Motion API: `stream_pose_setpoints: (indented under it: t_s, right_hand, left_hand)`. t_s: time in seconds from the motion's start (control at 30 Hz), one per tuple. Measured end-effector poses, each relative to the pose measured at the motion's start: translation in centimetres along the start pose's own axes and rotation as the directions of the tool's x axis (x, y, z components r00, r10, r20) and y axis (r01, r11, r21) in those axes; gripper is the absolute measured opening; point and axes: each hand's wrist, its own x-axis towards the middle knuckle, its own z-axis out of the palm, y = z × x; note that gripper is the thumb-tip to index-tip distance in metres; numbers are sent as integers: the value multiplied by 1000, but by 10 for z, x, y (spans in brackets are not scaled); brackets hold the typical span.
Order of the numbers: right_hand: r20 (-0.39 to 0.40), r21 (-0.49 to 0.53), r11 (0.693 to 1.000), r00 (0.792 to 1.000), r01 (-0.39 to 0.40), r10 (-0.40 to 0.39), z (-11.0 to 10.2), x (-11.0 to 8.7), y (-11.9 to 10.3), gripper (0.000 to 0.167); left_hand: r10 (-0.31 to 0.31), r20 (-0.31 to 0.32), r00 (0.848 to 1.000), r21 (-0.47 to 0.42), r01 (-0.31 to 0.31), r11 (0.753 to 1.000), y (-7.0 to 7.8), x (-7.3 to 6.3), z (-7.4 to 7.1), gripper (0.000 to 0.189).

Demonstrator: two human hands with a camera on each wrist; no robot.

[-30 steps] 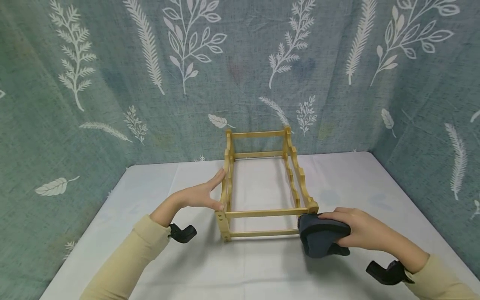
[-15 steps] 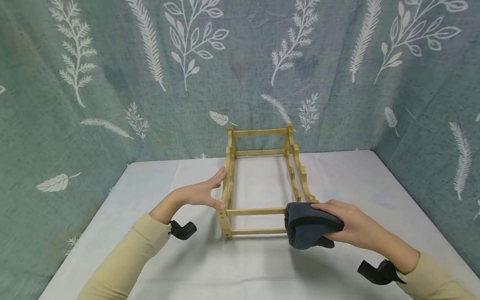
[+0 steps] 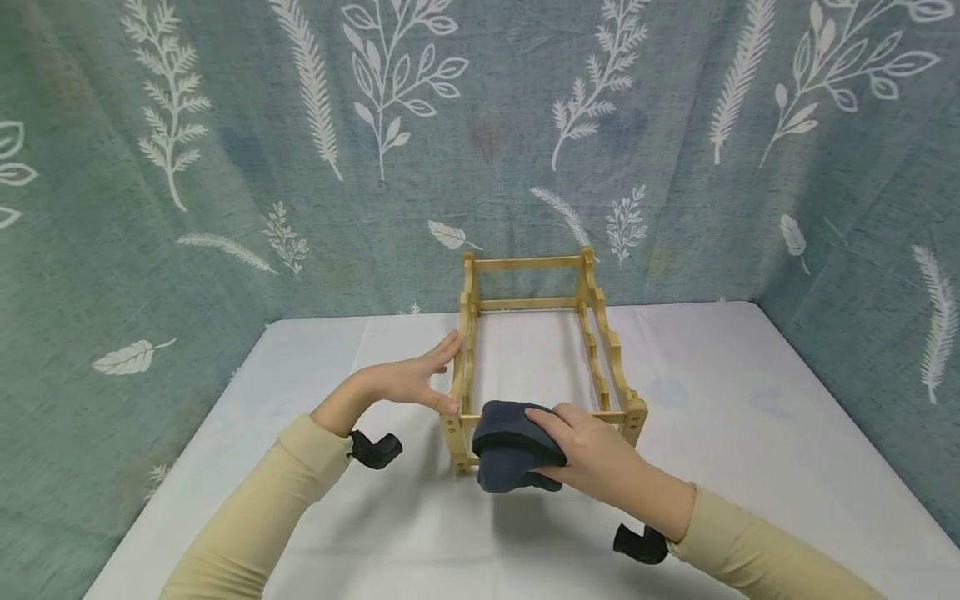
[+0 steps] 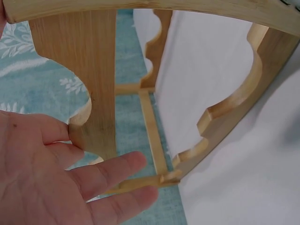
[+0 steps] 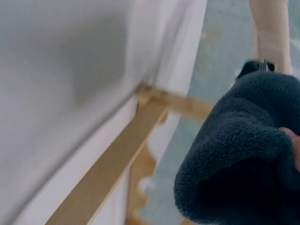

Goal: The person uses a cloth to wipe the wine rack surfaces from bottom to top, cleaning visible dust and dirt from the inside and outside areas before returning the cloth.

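Clearly, in the head view, the right hand (image 3: 600, 454) grips a folded dark blue cloth (image 3: 510, 446) before the near end of a wooden rack (image 3: 453, 442), hiding part of its near crossbars; whether cloth and wood touch I cannot tell. The left hand (image 3: 405, 379) is spread, thumb and fingers against the rack's left side, not wrapped round it. The rack stands on a white-covered table (image 3: 750, 433), with a leaf-patterned curtain (image 3: 675, 125) behind. From the left wrist, that hand lies beside a notched side panel (image 4: 101, 70), two fingers stretched out near its lower part. From the right wrist, the fuzzy cloth fills the lower right, one fold gaping darkly, with a fingertip (image 5: 295, 145) on it and a blurred crossbar (image 5: 110, 164) slanting alongside.
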Motion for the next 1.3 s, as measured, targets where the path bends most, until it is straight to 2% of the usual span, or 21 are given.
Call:
stream_pose_setpoints:
  t_s: [0.23, 0.43, 0.57, 0.67, 0.93, 1.07, 1.17, 1.3]
  right_hand:
    - [-23, -57, 998, 1000, -4, 3, 18, 28, -22, 63]
    - [33, -27, 996, 995, -89, 90, 12, 28, -20, 58]
    - [103, -22, 986, 980, -167, 168, 3, 17, -13, 58]
    - [125, -51, 975, 967, -216, 221, -7, 5, -7, 58]
    - [46, -194, 947, 962, -256, 269, -36, -26, 8, 58]
    - [49, -270, 920, 950, -285, 308, -48, -41, 13, 58]
    - [47, -308, 910, 951, -279, 307, -56, -50, 15, 57]
    - [25, -319, 919, 967, -233, 254, -60, -56, 18, 57]
  left_hand:
    - [-1, 7, 1000, 29, 1, 1000, 3, 6, 0, 125]
    - [-7, -6, 1000, 26, 7, 1000, 4, 7, 0, 125]
    - [-15, -7, 1000, 13, 16, 1000, 3, 7, 1, 123]
    - [-18, -5, 1000, 2, 18, 1000, 4, 6, 1, 119]
    - [-29, -17, 999, 2, 29, 1000, 6, 0, 0, 114]
    - [-39, -18, 999, 16, 39, 999, 7, -2, 0, 112]
    - [-36, -17, 999, 19, 36, 999, 6, -3, 0, 113]
    - [-35, -11, 999, 16, 35, 999, 6, -5, -2, 115]
